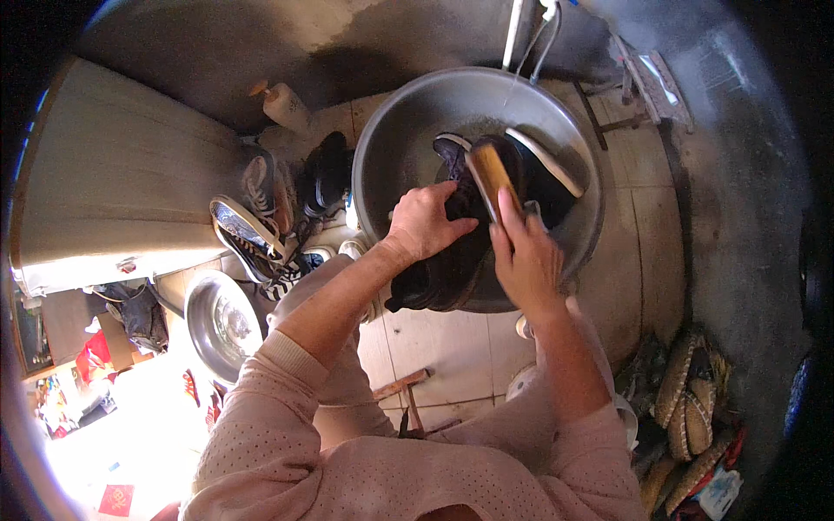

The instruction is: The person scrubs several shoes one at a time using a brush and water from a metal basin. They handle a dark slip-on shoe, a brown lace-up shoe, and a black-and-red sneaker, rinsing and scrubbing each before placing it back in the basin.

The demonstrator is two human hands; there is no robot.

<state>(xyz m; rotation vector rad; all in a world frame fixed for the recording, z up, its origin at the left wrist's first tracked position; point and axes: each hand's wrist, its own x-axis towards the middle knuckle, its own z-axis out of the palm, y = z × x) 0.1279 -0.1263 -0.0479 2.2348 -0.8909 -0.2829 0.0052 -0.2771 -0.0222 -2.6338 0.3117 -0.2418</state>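
In front of me stands a wide metal basin (366,170) with dark footwear in it. My left hand (427,220) holds a dark laced shoe (454,156), its thumb and forefinger spread around it. A wooden-backed brush (493,170) is gripped in my right hand (529,257), its head over the dark footwear. Bristles cannot be made out because of blur. Another shoe with a pale sole (546,161) lies on its side at the basin's right. A dark bulky thing (417,286) hangs over the near rim, too dark to identify.
Several sneakers (251,231) crowd the tiled floor at left, beside a smaller metal basin (195,325). A pump bottle (287,111) stands behind them. Thin water runs from a hose (541,58). A wooden stool (651,91) and woven slippers (690,410) are at right.
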